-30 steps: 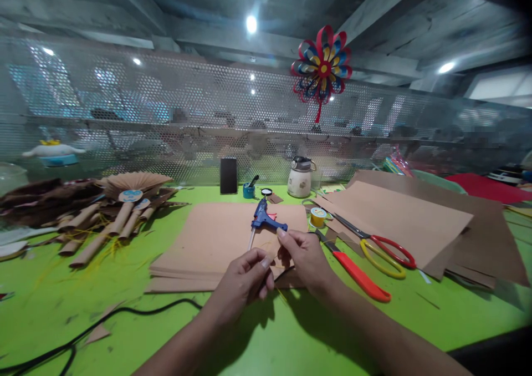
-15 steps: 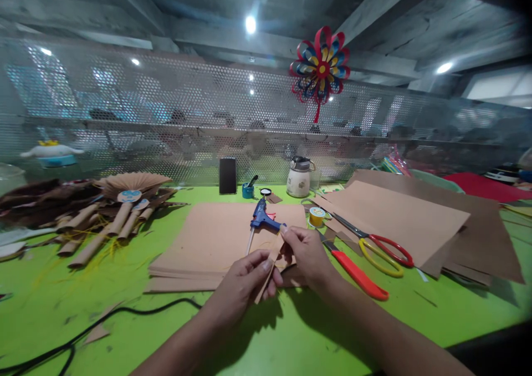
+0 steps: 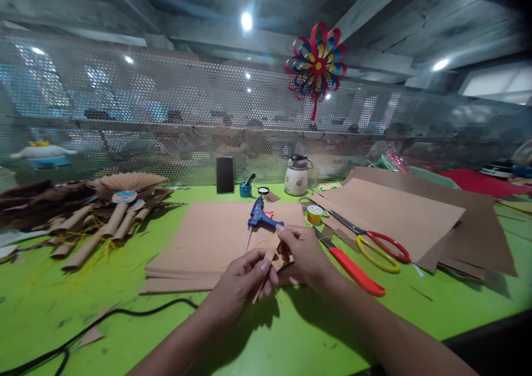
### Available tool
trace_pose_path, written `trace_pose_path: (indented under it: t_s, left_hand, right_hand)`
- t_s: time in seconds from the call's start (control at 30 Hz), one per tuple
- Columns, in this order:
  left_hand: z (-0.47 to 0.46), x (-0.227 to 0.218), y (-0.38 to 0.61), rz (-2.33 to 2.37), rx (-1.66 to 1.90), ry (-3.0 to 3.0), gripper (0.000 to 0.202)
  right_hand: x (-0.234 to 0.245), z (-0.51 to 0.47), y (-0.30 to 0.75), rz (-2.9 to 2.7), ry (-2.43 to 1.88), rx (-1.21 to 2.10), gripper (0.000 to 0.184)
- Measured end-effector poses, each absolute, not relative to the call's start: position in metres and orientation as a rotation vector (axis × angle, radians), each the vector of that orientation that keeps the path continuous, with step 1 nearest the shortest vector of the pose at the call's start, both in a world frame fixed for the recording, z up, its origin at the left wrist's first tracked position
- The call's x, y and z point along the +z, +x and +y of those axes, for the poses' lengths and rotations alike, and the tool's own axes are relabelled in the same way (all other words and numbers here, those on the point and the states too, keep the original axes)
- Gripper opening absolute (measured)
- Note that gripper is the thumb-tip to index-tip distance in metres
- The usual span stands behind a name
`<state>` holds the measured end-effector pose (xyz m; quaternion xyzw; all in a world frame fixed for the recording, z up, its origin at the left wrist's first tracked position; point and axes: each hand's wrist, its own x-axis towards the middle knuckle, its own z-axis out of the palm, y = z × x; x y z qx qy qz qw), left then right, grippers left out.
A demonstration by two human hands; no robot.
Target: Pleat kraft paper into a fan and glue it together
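Observation:
A narrow strip of brown paper [image 3: 271, 252] slants between my two hands, above the near edge of a stack of brown paper sheets [image 3: 199, 237]. My left hand [image 3: 245, 276] pinches its lower part between thumb and fingers. The upper end is gripped by my right hand [image 3: 300, 249], whose fingers partly cover it. Just beyond the hands, a blue hot glue gun [image 3: 261, 216] with a glue stick in its back lies on the stack. To the right of my right hand are a red-handled utility knife [image 3: 357, 270] and scissors [image 3: 374, 243] with red and yellow handles.
Paper fans [image 3: 124, 196] with rolled handles lie at the left. A black cable [image 3: 137, 311] crosses the green table [image 3: 166, 343]. Large brown sheets [image 3: 399, 209] cover the right side. A yellow spool [image 3: 315, 214], a blue jar [image 3: 245, 189] and a flask [image 3: 296, 176] stand farther back.
The whole view has shifted slightly, so everything appears a little farther left. Both hands keep their hold on the paper strip, with hardly any movement.

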<state>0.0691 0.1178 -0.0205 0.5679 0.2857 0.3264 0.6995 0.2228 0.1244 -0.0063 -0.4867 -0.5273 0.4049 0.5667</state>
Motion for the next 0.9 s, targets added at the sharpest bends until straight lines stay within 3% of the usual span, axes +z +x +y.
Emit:
trace_pose_path:
  t_s: [0.7,0.9]
  left_hand:
    - [0.112,-0.012,0.071,0.655,0.731,1.217,0.019]
    - [0.109,-0.009,0.074,0.716,0.793,1.229,0.028]
  right_hand:
    - [-0.002,0.121,0.219,-1.264,-1.156,0.961,0.04]
    - [-0.001,0.12,0.218,-1.289,-1.163,0.949,0.04]
